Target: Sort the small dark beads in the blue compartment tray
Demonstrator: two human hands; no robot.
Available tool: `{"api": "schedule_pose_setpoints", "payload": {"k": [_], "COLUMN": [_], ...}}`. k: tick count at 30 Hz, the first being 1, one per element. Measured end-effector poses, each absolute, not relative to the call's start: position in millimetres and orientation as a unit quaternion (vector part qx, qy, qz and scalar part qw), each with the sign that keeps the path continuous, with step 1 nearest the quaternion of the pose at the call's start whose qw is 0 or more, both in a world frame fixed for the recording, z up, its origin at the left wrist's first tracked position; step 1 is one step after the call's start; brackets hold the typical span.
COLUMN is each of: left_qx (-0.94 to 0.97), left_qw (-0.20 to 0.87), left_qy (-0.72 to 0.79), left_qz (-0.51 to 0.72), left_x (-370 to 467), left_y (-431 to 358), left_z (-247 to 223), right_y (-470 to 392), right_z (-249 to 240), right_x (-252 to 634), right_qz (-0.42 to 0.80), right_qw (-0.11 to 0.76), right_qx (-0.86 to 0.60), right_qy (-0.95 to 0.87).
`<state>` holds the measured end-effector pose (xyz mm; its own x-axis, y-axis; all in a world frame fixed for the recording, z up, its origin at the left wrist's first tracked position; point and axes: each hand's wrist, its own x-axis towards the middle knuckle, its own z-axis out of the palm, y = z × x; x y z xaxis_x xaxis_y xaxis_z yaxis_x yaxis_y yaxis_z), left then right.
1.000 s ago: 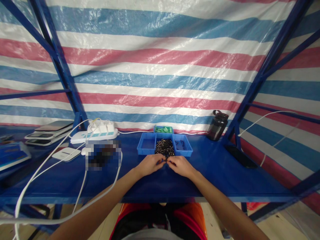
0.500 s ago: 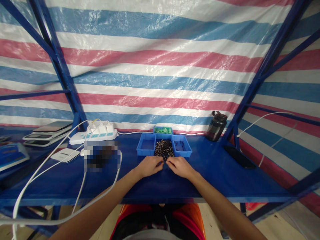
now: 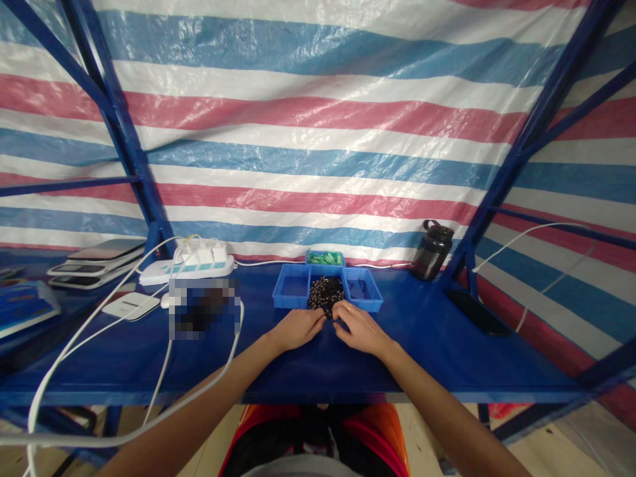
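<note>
A blue bin (image 3: 326, 271) holds a heap of small black and brassy parts (image 3: 325, 291), too small to name. My left hand (image 3: 299, 328) is at the near edge of this heap, thumb and fingers pinched together; whatever is between them cannot be made out. Close beside it, my right hand (image 3: 362, 329) has its fingers curled in at the heap's near right side, their tips partly hidden. A tiny gold spot shows on its fingers. To the left is a blue bin (image 3: 290, 306); the right blue bin (image 3: 365, 306) contains a few thin dark pieces (image 3: 356, 289).
Behind stands a small bin of green pieces (image 3: 324, 258). A dark bottle (image 3: 432, 250) and a black phone-like slab (image 3: 477, 313) are on the right. Leftward lie a power strip (image 3: 186, 270), a white box (image 3: 131, 307) and looping white cables (image 3: 233, 344). Blue posts frame the table.
My right hand has shifted slightly up toward the heap, and its fingers have moved from a tight pinch to a looser curl. My left hand has barely moved.
</note>
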<state>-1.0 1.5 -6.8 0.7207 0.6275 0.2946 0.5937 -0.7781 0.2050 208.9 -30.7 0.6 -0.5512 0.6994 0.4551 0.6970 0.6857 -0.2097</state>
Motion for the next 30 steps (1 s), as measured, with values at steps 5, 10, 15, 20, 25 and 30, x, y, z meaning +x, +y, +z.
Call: {"api": "schedule_pose_setpoints", "payload": {"k": [5, 10, 15, 20, 25, 30], "left_qx": [0.927, 0.927, 0.923, 0.923, 0.923, 0.922], "left_qw": [0.051, 0.052, 0.065, 0.055, 0.042, 0.046], "left_qy": [0.327, 0.322, 0.304, 0.292, 0.295, 0.32], "left_qz": [0.176, 0.183, 0.225, 0.245, 0.242, 0.213], "left_x": [-3, -2, -2, -3, -3, -2], "left_y": [3, 1, -2, -3, 0, 3], "left_z": [-8, -5, 1, 3, 1, -3], "right_y": [-31, -30, -31, -30, -27, -28], "right_z": [3, 1, 0, 0, -4, -9], "right_x": [209, 207, 206, 205, 208, 208], "right_qz": [-0.062, -0.074, -0.051, -0.052, -0.054, -0.07], "right_qw": [0.214, 0.17, 0.188, 0.193, 0.202, 0.252], "right_qx": [-0.374, -0.348, -0.34, -0.335, -0.327, -0.326], "right_qy": [-0.9, -0.919, -0.92, -0.921, -0.922, -0.908]}}
